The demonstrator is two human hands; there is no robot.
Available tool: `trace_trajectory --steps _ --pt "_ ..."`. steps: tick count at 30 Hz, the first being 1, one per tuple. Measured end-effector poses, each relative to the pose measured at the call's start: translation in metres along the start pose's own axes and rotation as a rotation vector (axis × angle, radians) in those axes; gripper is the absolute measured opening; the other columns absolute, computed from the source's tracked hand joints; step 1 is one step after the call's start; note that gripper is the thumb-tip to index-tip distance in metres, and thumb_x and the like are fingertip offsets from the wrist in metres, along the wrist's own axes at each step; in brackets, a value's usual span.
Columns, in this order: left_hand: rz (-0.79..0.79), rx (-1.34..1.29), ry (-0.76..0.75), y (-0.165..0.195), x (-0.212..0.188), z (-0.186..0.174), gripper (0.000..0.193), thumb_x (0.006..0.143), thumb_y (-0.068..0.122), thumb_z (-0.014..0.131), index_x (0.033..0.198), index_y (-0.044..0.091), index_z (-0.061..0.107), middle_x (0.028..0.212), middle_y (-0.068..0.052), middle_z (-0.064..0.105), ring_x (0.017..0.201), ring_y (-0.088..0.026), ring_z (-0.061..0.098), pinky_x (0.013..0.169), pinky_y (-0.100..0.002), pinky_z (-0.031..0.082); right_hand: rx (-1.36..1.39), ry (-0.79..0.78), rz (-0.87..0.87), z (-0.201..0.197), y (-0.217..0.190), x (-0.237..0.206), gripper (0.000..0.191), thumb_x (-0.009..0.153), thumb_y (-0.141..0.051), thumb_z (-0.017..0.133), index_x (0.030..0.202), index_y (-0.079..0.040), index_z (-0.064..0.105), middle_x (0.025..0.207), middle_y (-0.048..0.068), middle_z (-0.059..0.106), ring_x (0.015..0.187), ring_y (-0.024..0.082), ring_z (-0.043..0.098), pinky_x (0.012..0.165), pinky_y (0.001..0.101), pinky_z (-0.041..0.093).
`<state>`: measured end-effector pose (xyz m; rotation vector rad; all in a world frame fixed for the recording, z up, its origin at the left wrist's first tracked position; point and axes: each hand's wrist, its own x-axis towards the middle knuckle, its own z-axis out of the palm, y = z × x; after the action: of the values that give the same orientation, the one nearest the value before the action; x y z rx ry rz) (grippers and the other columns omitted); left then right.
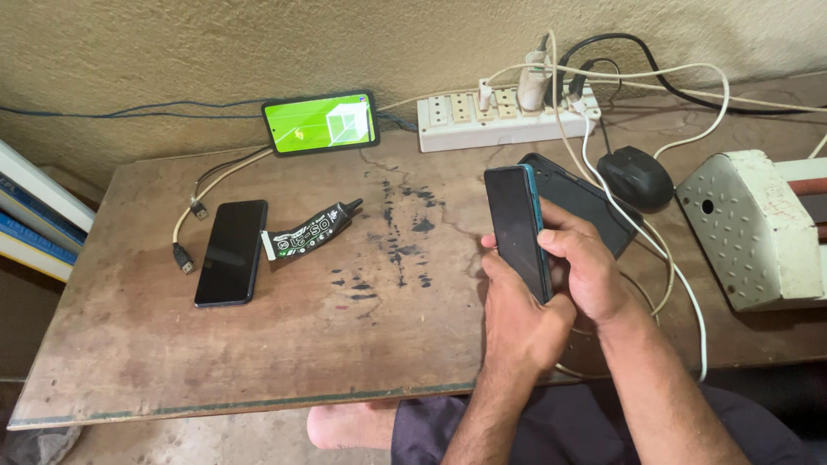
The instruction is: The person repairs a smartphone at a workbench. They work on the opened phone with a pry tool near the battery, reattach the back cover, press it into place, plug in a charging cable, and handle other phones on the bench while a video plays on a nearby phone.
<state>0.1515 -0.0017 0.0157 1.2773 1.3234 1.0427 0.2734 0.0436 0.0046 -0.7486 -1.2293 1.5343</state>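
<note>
— What has each hand got?

— Both are on one smartphone point(515, 231), held upright on its long edge above the right half of the desk point(258, 362), near the front edge. The left hand point(521, 323) cradles it from below and behind, fingers curled shut around the lower end; the right hand point(586, 271) clamps the right side, fingers closed along the teal frame, thumb on the edge. Gripped that way, the seam along the side faces the person, which I judge lets them work or inspect that edge.

— How does the phone look?

— Dark, unlit glass, slim, with a teal rim. I cannot tell whether the screen is seated or lifted.

— And around it?

— Just behind lies a dark phone back cover point(586, 202), and a black mouse point(636, 176) sits toward the back right. A second black phone point(231, 251) lies flat near the left edge, beside a black glue tube point(312, 231). At the back edge a lit phone point(320, 122) leans on the wall, next to a white power strip point(491, 120).
</note>
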Motion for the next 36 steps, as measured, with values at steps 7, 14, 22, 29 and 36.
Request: trace_trajectory --steps 7,14,22,29,36 --pt "-0.029 -0.014 -0.004 0.004 -0.0002 -0.0021 0.075 0.067 0.01 0.062 0.135 -0.005 0.034 0.112 -0.023 0.066 0.106 -0.037 0.068 0.093 -0.045 0.054 0.043 -0.01 0.005 0.0035 0.0004 -0.0003 0.061 0.095 -0.023 0.045 0.149 0.006 0.045 0.126 0.025 0.068 0.11 0.028 0.07 0.097 0.0413 0.056" --pt "-0.04 -0.005 0.001 0.0049 0.0001 -0.001 0.07 0.068 0.01 0.063 0.131 -0.005 0.038 0.116 -0.022 0.065 0.108 -0.036 0.068 0.092 -0.046 0.054 -0.054 -0.001 -0.031 0.0039 -0.0042 0.0009 0.064 0.092 -0.021 0.043 0.149 0.006 0.049 0.123 0.023 0.071 0.11 0.025 0.07 0.099 0.0376 0.055" --pt "-0.021 0.013 -0.004 0.0056 0.0009 -0.0018 0.071 0.069 0.011 0.064 0.132 -0.006 0.036 0.115 -0.023 0.065 0.108 -0.037 0.068 0.093 -0.046 0.054 -0.065 0.013 -0.029 0.0048 -0.0035 0.0015 0.063 0.092 -0.02 0.044 0.148 0.006 0.049 0.121 0.023 0.071 0.108 0.024 0.07 0.097 0.0377 0.056" --pt "-0.026 0.006 -0.007 0.0026 0.0011 -0.0008 0.072 0.069 0.011 0.063 0.132 -0.006 0.035 0.114 -0.023 0.065 0.108 -0.038 0.068 0.093 -0.046 0.054 -0.063 0.007 -0.026 0.0032 -0.0019 0.0018 0.062 0.092 -0.02 0.043 0.149 0.006 0.049 0.121 0.022 0.071 0.109 0.024 0.07 0.098 0.0375 0.056" --pt "-0.037 0.015 0.001 -0.0003 0.0018 0.0013 0.072 0.069 0.012 0.063 0.132 -0.007 0.034 0.114 -0.025 0.065 0.107 -0.039 0.068 0.092 -0.048 0.053 -0.074 -0.001 -0.037 0.0021 -0.0016 0.002 0.062 0.094 -0.02 0.043 0.149 0.006 0.049 0.121 0.022 0.071 0.109 0.024 0.07 0.098 0.0375 0.056"
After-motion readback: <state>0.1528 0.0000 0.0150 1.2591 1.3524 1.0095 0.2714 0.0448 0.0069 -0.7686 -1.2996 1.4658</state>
